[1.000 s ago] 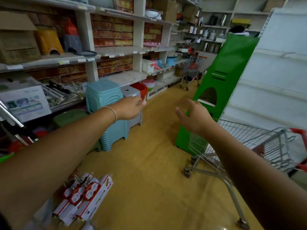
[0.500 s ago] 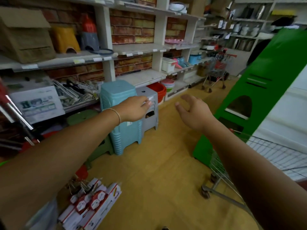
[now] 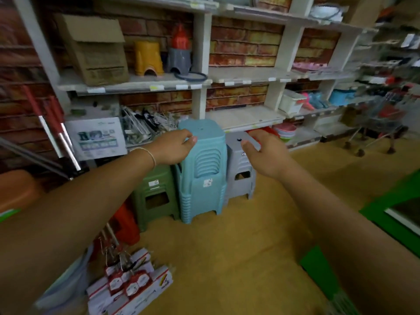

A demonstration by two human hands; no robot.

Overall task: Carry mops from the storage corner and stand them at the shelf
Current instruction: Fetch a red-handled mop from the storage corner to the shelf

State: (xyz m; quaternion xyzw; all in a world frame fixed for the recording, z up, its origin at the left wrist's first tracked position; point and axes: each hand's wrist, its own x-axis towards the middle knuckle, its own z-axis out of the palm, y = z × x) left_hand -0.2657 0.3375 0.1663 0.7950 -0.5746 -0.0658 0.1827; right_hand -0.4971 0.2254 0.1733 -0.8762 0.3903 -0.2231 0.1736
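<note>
**Empty hands before the stools**

Left hand [image 3: 176,147] and right hand [image 3: 264,153] out, fingers loosely curled, grasping nothing. Ahead: blue stool stack [image 3: 202,169], white shelf [image 3: 245,118]. Red-and-silver mop handles [image 3: 53,123] leaning far left against the brick wall.

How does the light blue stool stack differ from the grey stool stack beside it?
The light blue stool stack stands taller than the grey stool stack and shows more nested layers. The blue one sits nearer the middle of the row, between the green stool stack and the grey one; the grey one ends the row on the right. Both are plastic stools on the floor below the shelf, with a cut-out opening in the side.
</note>
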